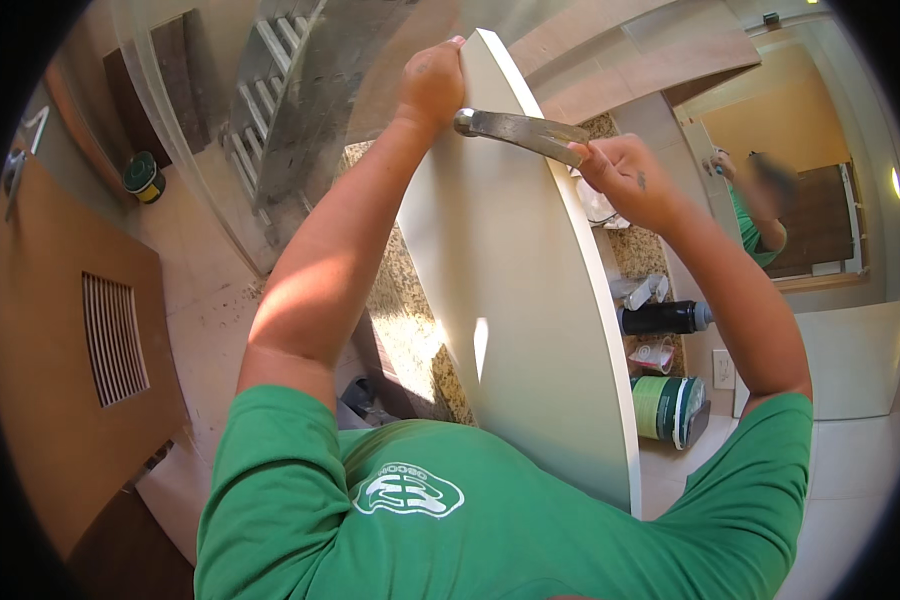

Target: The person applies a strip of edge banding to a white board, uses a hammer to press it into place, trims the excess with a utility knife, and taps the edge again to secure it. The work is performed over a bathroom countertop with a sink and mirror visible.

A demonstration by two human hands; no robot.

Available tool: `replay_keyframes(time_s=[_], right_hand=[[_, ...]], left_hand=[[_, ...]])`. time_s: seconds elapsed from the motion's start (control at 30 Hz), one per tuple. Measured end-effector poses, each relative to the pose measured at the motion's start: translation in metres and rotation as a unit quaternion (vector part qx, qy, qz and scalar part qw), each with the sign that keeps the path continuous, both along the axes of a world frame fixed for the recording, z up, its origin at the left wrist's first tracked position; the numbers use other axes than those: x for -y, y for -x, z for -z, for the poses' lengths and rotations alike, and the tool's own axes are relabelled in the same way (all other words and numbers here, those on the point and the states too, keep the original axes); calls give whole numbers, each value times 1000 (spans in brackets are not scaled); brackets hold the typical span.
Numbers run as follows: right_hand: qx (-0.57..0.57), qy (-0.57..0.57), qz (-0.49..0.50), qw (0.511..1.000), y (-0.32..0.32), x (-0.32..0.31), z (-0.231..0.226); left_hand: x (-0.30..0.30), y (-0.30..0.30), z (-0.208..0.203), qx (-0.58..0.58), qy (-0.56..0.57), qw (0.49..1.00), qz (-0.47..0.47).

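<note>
Beside the panel (525, 285), bottle (658, 318) and tub (662, 410)

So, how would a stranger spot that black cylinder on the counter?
Find the big pale panel, then look just past its right edge to the speckled counter. There, above the green bucket in the picture, is the black cylinder; its dark body and grey end set it apart from its paler neighbours.

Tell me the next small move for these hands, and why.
Probably slide the left hand along the panel, away from the hammer, before any tap: the right hand holds the hammer with its round end close to the left hand in this view, while the left hand grips the panel's edge.
</note>
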State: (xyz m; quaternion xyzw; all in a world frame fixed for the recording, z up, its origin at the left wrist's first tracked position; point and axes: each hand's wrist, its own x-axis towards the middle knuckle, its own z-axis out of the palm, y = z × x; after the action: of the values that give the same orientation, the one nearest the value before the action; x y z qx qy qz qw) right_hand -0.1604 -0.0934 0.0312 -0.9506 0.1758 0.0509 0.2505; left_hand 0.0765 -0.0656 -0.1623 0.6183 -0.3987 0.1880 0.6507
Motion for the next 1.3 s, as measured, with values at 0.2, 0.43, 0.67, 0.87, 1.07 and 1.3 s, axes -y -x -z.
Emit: replay_keyframes(time_s=[0.2,0.43,0.67,0.87,1.07,1.3], right_hand=[[-2,13,23,1000,-37,13,4],[-62,116,26,991,-105,31,-5],[12,71,-9,997,-137,39,-1],[-44,95,5,994,-149,38,-6],[-12,86,-3,996,-151,32,-5],[-50,145,7,988,-143,30,-12]], left_hand=[[1,-1,1,14,23,1000,9],[-3,3,3,-70,7,996,55],[-8,11,-9,-26,30,999,23],[-24,9,-18,-158,1,978,135],[-26,10,-23,-232,29,955,184],[-13,11,-10,-150,67,978,132]])
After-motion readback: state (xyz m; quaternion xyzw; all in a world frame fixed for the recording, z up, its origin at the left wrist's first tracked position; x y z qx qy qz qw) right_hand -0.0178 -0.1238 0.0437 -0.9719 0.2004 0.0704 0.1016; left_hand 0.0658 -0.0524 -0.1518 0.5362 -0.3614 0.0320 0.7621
